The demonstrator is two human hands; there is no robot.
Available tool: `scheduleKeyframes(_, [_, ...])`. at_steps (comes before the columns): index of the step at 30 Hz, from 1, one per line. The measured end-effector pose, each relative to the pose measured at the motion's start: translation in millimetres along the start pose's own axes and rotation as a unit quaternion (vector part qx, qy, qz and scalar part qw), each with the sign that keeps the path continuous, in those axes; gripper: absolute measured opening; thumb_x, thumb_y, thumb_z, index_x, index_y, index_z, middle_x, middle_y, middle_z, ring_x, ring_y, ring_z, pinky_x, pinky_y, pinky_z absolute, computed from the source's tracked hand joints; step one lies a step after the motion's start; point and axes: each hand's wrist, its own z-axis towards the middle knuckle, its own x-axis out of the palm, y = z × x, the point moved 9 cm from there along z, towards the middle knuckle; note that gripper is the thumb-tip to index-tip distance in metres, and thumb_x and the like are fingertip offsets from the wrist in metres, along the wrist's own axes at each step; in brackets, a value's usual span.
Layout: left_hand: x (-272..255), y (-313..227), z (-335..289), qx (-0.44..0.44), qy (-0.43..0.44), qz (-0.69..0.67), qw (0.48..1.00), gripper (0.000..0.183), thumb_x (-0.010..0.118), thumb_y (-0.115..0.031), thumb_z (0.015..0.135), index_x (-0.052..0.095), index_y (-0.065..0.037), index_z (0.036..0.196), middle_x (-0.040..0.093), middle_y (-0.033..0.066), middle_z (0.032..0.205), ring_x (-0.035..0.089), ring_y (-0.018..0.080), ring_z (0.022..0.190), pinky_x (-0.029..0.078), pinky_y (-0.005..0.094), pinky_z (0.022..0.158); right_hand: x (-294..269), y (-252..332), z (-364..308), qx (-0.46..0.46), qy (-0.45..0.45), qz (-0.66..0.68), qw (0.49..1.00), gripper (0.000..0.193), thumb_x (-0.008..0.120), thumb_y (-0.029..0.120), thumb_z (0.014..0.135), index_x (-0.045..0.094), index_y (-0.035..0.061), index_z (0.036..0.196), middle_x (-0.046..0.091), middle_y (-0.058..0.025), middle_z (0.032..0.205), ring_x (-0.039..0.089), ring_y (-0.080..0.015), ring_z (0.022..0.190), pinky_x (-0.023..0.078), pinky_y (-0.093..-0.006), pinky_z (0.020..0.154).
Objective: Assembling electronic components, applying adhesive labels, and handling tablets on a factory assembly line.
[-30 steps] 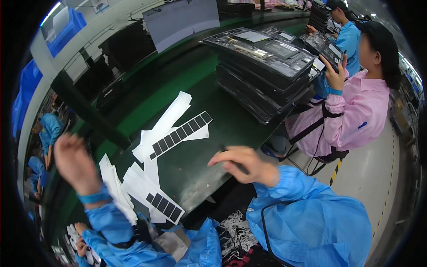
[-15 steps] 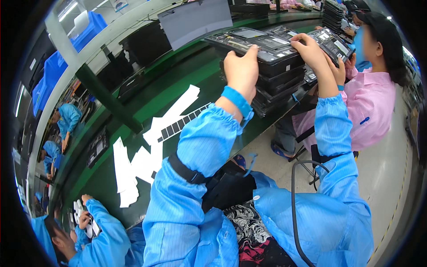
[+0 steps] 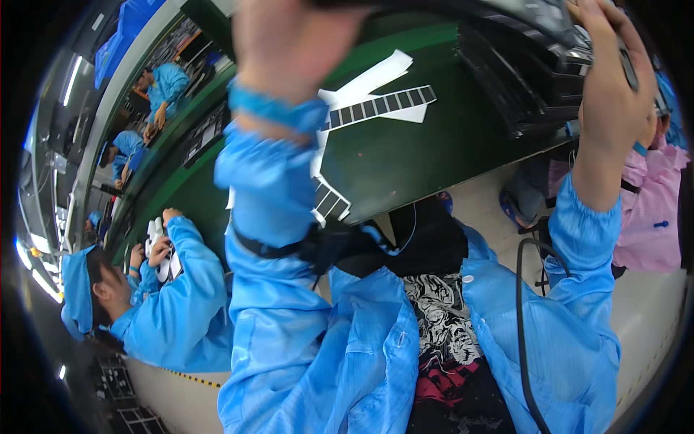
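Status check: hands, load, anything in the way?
Right hand gripping dark panel, slim tool too. Left hand blurred at panel's other end, fingertips out of frame. Left sleeve hiding some white sheets.

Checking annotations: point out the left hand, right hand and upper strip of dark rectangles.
Left hand [image 3: 293, 43], head view: hand's middle.
Right hand [image 3: 609, 90], head view: hand's middle.
Upper strip of dark rectangles [image 3: 381, 105], head view: a middle rectangle.

Blk flat electronic unit [image 3: 531, 17] held up at view's top edge; slopes dn rt; partly cropped.
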Motion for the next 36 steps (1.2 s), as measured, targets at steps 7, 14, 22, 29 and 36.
scheduleKeyframes(7, [-124, -55, -189, 0.048, -0.297, 0.232, 0.925, 0.076, 0.054, -0.02, 0.07, 0.038, 0.012, 0.136, 0.052, 0.0261, 0.131, 0.056, 0.0336, 0.115, 0.041, 0.0403, 0.104, 63, -69, -47, 0.177, 0.158, 0.191, 0.953, 0.015, 0.06, 0.014, 0.093, 0.059, 0.0022, 0.102, 0.062, -0.0028, 0.094, 0.058, -0.0092, 0.086, 0.047, -0.0226, 0.076])
scheduleKeyframes(14, [-182, 16, -242, -0.082, -0.283, 0.103, 0.95, 0.074, 0.057, -0.012, 0.067, 0.041, 0.014, 0.134, 0.053, 0.0255, 0.129, 0.056, 0.0306, 0.116, 0.039, 0.0358, 0.105, 129, -143, -192, 0.511, 0.362, 0.358, 0.692, 0.034, 0.06, 0.024, 0.091, 0.057, 0.0046, 0.119, 0.06, -0.0059, 0.112, 0.057, -0.0116, 0.094, 0.05, -0.0235, 0.076])
scheduleKeyframes(22, [-158, 29, -275, -0.064, -0.451, 0.612, 0.647, 0.038, 0.059, -0.021, 0.092, 0.057, 0.003, 0.121, 0.062, 0.0172, 0.114, 0.062, 0.0264, 0.101, 0.05, 0.0355, 0.087, 63, -218, -260, 0.628, 0.232, 0.287, 0.685, 0.036, 0.062, 0.006, 0.088, 0.055, -0.0027, 0.122, 0.063, -0.0141, 0.111, 0.063, -0.0192, 0.099, 0.051, -0.0291, 0.087])
scheduleKeyframes(29, [-138, 95, -293, -0.125, -0.267, 0.803, 0.518, 0.046, 0.073, -0.023, 0.08, 0.062, 0.0, 0.119, 0.056, 0.0177, 0.131, 0.049, 0.0375, 0.125, 0.043, 0.0426, 0.101, 70, -238, -260, 0.604, 0.262, 0.229, 0.717, 0.028, 0.058, 0.002, 0.09, 0.057, -0.0026, 0.118, 0.063, -0.0119, 0.106, 0.061, -0.0169, 0.099, 0.049, -0.0282, 0.087])
scheduleKeyframes(36, [-145, 79, -298, -0.144, -0.189, 0.787, 0.569, 0.045, 0.076, -0.024, 0.075, 0.066, -0.003, 0.114, 0.057, 0.0157, 0.129, 0.052, 0.0353, 0.122, 0.045, 0.0426, 0.097, 64, -202, -220, 0.221, 0.347, -0.111, 0.905, 0.029, 0.05, 0.019, 0.1, 0.06, 0.0035, 0.121, 0.065, -0.0115, 0.106, 0.059, -0.0165, 0.1, 0.043, -0.0287, 0.092])
